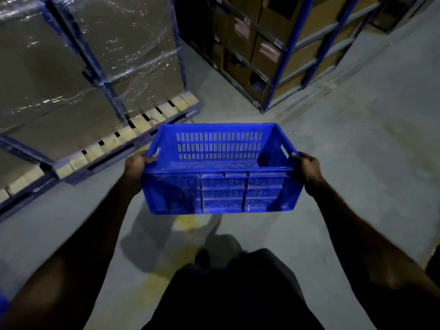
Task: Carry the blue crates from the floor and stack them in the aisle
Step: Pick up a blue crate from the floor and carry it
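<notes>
At about 10 o'clock we see a pallet [133, 129] with goods wrapped in plastic film [59, 67], standing in a blue rack. Our left hand [137, 169] grips the left short rim of the blue crate [219, 182], fingers curled over the edge near the handle slot. The crate is empty, held level in the air at the centre, well above the grey floor [357, 175]. Our right hand [307, 171] grips the opposite rim in the same way. At 1 o'clock stand shelves with cartons [266, 51]. We judge this is the carrying step: the crate is lifted and not yet stacked. No stack is visible, so next we must walk on to the aisle and lower it squarely.
</notes>
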Motion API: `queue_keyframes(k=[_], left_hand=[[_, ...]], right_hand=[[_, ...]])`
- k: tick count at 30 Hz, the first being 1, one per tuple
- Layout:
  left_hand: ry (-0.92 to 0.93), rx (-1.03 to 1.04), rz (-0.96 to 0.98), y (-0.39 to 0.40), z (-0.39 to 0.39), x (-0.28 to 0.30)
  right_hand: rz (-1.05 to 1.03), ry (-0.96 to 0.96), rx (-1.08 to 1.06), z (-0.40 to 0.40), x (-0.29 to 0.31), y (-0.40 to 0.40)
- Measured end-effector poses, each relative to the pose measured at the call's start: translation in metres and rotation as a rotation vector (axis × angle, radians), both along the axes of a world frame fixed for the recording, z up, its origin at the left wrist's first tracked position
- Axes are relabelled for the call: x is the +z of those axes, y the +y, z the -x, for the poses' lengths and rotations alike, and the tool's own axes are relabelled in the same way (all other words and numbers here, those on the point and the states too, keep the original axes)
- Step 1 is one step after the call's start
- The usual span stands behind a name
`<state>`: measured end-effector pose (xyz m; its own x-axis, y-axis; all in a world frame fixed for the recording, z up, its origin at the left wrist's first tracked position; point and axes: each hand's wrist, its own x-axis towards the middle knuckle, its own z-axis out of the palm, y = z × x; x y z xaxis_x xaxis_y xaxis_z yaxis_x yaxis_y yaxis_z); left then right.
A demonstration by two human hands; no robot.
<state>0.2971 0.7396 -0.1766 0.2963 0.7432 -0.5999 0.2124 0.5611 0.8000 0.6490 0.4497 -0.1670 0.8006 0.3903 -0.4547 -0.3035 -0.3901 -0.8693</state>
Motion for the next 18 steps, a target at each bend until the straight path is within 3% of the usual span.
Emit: queue_keyframes(k=[18], left_hand=[[0.052, 0.281, -0.027, 0.076, -0.204, -0.027]], right_hand=[[0.032, -0.118, 0.286, -0.293, -0.045, 0.202]])
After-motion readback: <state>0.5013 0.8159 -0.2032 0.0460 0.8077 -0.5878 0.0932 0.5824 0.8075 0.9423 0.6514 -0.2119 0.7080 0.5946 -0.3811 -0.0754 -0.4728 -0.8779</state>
